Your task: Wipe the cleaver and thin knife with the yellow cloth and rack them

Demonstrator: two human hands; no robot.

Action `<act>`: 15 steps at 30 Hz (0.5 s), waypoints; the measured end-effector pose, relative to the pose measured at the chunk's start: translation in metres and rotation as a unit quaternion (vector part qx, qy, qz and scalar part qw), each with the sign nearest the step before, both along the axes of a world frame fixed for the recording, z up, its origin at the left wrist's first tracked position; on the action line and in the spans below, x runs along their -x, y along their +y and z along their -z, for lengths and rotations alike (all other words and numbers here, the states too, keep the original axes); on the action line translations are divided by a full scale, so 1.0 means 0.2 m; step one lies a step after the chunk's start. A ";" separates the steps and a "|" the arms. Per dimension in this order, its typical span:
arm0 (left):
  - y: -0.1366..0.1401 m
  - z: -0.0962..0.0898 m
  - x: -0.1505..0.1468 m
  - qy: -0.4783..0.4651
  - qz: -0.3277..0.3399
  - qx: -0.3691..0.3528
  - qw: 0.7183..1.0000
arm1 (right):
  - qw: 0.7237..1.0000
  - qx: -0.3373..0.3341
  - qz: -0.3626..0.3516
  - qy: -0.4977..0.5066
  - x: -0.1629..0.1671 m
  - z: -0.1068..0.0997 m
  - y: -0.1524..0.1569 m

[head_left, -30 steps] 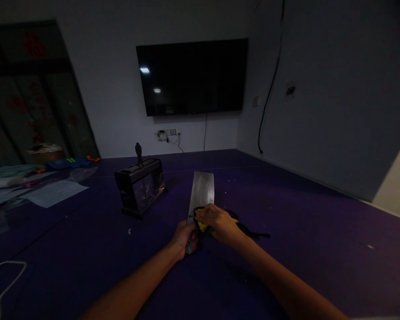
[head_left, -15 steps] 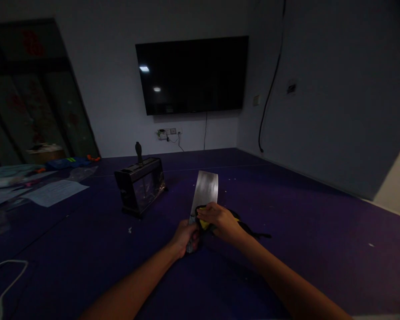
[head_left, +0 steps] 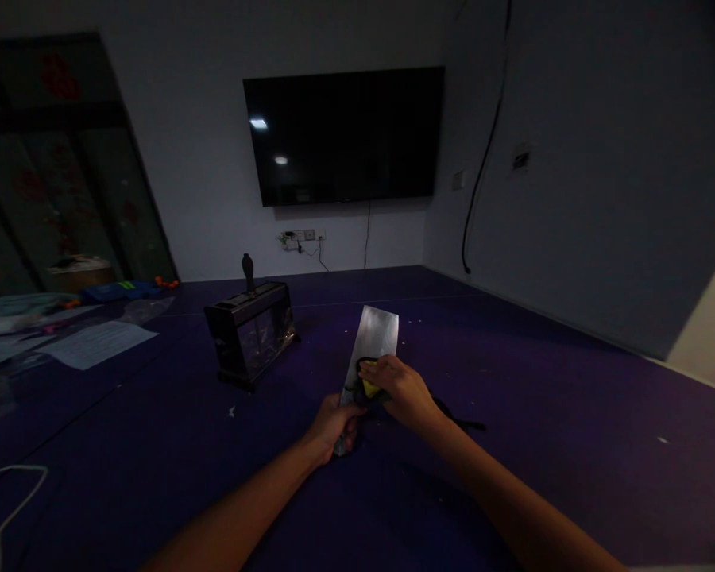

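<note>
My left hand (head_left: 332,427) is closed around the grey handle of a cleaver (head_left: 376,334), whose broad blade points away and slightly right. Against the lower part of the blade, my right hand (head_left: 406,389) grips a yellow-and-black object (head_left: 369,381); its exact kind is unclear. Behind that wrist, a black strap (head_left: 463,423) trails onto the purple surface. Left of the blade stands a black knife block (head_left: 232,342) with a see-through side. A dark handle (head_left: 248,270) sticks up from its top.
Papers (head_left: 101,343) and clear plastic wrap (head_left: 146,308) lie on the purple surface (head_left: 542,445) at the left. A white cable (head_left: 21,504) curves at the near left. A television (head_left: 345,139) hangs on the back wall, and a black cable (head_left: 482,171) runs down the right wall.
The cleaver's blade has shifted slightly right and tilted further that way. My right hand has moved a little up the blade and right with the yellow-and-black object.
</note>
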State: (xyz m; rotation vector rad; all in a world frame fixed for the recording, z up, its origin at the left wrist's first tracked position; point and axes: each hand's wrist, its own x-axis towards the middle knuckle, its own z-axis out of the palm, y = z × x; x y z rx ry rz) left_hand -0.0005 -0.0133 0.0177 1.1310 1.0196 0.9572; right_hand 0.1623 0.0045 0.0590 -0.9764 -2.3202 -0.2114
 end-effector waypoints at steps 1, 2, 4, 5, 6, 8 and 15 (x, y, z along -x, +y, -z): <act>0.00 0.00 0.00 0.001 -0.002 0.004 1.000 | 1.000 -0.002 0.008 0.004 -0.01 0.00 0.00; 0.00 0.00 0.00 0.003 -0.003 0.007 1.000 | 1.000 -0.005 0.016 0.008 -0.01 0.00 0.01; 0.00 -0.01 0.00 0.010 -0.001 0.009 1.000 | 0.999 -0.014 0.031 0.015 -0.04 -0.01 0.02; 0.00 -0.01 0.00 0.015 0.002 0.009 1.000 | 0.999 -0.020 0.040 0.020 -0.05 -0.01 0.03; 0.00 -0.01 0.00 0.020 0.006 0.006 1.000 | 0.998 -0.026 0.053 0.028 -0.06 -0.01 0.04; -0.01 -0.01 0.00 0.036 0.021 0.002 0.999 | 0.995 -0.039 0.083 0.045 -0.09 -0.02 0.05; 0.00 -0.02 0.01 0.098 0.091 -0.020 0.991 | 0.970 -0.098 0.189 0.118 -0.17 -0.04 0.07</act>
